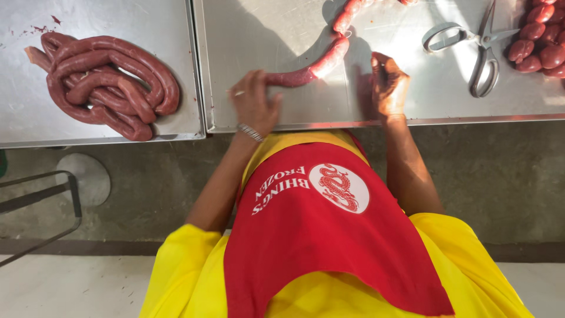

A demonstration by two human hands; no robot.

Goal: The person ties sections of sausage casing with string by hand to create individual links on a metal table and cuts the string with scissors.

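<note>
My left hand (253, 105), with a ring and a metal bracelet, lies on the steel table (282, 29) and grips the near end of a long red sausage rope (322, 62). The rope curves away from it to the table's far edge. My right hand (388, 84) hovers at the near table edge just right of the rope, fingers curled together. I see nothing in it, and it does not touch the rope.
A coil of thick dark-red sausage (106, 82) lies on a second steel table (17, 118) at the left. Grey-handled scissors (484, 53) and a pile of short tied sausage links (544, 41) lie at the right. A metal frame (41, 206) stands on the floor below left.
</note>
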